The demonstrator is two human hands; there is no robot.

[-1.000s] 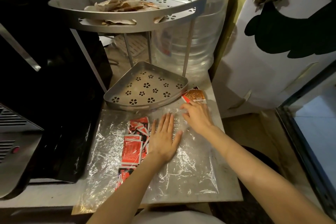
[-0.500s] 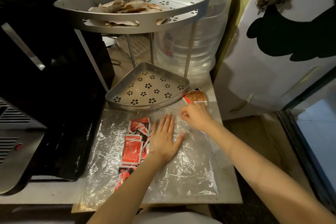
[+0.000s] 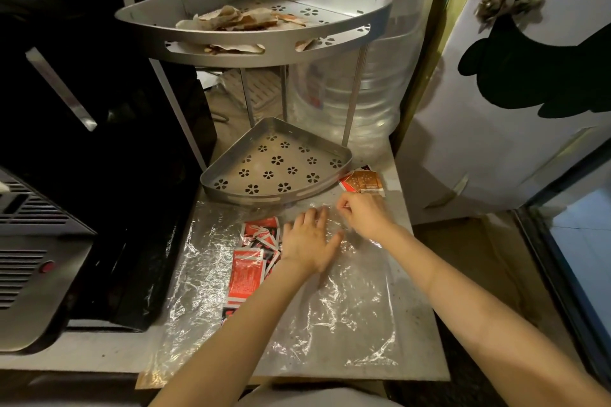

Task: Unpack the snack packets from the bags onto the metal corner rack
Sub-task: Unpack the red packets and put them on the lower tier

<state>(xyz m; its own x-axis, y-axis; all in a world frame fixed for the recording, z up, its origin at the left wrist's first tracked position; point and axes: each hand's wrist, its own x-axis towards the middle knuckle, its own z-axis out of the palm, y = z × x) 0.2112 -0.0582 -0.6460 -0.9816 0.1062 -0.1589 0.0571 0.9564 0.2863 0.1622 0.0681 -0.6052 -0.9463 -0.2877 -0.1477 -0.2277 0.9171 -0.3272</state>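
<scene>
A clear plastic bag (image 3: 330,304) lies flat on the counter with several red snack packets (image 3: 246,274) inside its left part. My left hand (image 3: 307,241) presses palm-down on the bag just right of the red packets, fingertips slightly curled. My right hand (image 3: 362,213) pinches the bag's far edge, fingers closed on the film. A few orange packets (image 3: 362,181) lie on the counter beyond my right hand. The metal corner rack has beige packets (image 3: 231,20) on its upper shelf (image 3: 251,53); its lower shelf (image 3: 274,193) holds nothing.
A large clear water bottle (image 3: 373,102) stands behind the rack on the right. A black appliance (image 3: 99,175) fills the left side, with a grey vented unit (image 3: 29,251) in front of it. A white cabinet door (image 3: 515,92) is at the right.
My right hand drew back from beside the orange packets and closed into a pinch on the bag's far edge. My left hand's fingers came together and curled slightly.
</scene>
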